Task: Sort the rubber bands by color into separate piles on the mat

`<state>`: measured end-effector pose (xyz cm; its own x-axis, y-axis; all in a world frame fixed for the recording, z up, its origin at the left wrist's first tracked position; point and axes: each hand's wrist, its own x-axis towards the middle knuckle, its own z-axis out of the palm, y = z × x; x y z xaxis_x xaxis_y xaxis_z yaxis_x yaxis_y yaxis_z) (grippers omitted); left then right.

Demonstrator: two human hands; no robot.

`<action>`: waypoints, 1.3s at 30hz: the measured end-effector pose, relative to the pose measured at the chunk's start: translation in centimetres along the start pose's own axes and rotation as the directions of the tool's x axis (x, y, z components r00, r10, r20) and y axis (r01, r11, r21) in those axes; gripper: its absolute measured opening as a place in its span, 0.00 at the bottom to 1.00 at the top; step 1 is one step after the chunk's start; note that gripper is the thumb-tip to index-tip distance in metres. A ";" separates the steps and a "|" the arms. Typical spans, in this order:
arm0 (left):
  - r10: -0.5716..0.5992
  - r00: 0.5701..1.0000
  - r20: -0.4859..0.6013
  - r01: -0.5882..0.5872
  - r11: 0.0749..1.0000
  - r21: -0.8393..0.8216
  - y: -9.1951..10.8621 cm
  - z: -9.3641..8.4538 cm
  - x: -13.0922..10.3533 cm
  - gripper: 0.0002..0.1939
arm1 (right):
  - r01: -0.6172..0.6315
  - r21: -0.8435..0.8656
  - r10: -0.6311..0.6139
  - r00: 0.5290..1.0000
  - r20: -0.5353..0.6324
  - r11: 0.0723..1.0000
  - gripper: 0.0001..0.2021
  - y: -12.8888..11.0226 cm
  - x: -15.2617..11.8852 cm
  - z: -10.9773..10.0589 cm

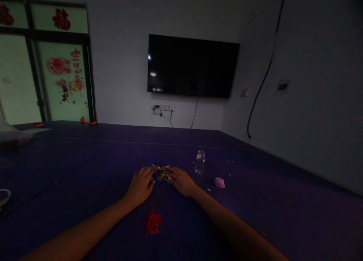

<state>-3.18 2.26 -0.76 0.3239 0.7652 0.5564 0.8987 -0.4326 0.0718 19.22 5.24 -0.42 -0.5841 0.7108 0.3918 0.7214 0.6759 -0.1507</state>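
Note:
A heap of small multicoloured loops or strings (160, 173) lies on the dark blue-purple tabletop (113, 166). My left hand (141, 185) rests against the heap's left side, palm down, fingers spread a little. On the right side my right hand (181, 180) touches the heap in the same way, its fingers extended. Nothing is visibly gripped in either one. Nearer to me, between my forearms, is a loose tangle of red string (154, 221). Fingertips partly cover the heap's edges.
An upright clear bottle (200, 162) and a pink lump (219, 182) are right of my right hand, with small white scraps around. A plastic bag (13, 136) and a white ring-shaped rim (8, 193) sit far left. Orange items (82, 120) are at the back.

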 end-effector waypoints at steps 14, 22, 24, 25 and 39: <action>0.020 1.000 0.019 -0.020 0.999 -0.039 0.2 -0.1 0.1 0.18 | -0.027 0.043 0.025 0.998 0.066 0.999 0.24 0.3 0.2 0.1; 0.046 0.999 -0.003 -0.046 0.997 -0.067 -0.2 0.5 0.0 0.19 | 0.035 0.029 -0.035 0.999 0.032 0.999 0.21 -0.5 0.1 -0.7; 0.050 0.999 -0.004 -0.050 0.997 -0.062 -0.3 0.6 0.0 0.19 | 0.054 0.025 -0.054 0.999 0.005 0.998 0.21 -0.8 0.0 -1.0; 0.050 0.999 -0.002 -0.050 0.997 -0.058 -0.4 0.6 0.0 0.19 | 0.060 0.023 -0.059 0.998 -0.010 0.998 0.20 -0.9 -0.1 -1.1; 0.060 0.998 0.019 -0.058 0.996 -0.071 -0.1 0.2 0.0 0.19 | 0.084 0.009 -0.084 0.996 -0.009 0.996 0.19 -0.3 -0.1 -0.6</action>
<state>-3.25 2.41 -0.92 0.3828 0.7469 0.5436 0.8552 -0.5091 0.0974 19.30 4.82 0.08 -0.6394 0.6499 0.4108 0.6662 0.7350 -0.1259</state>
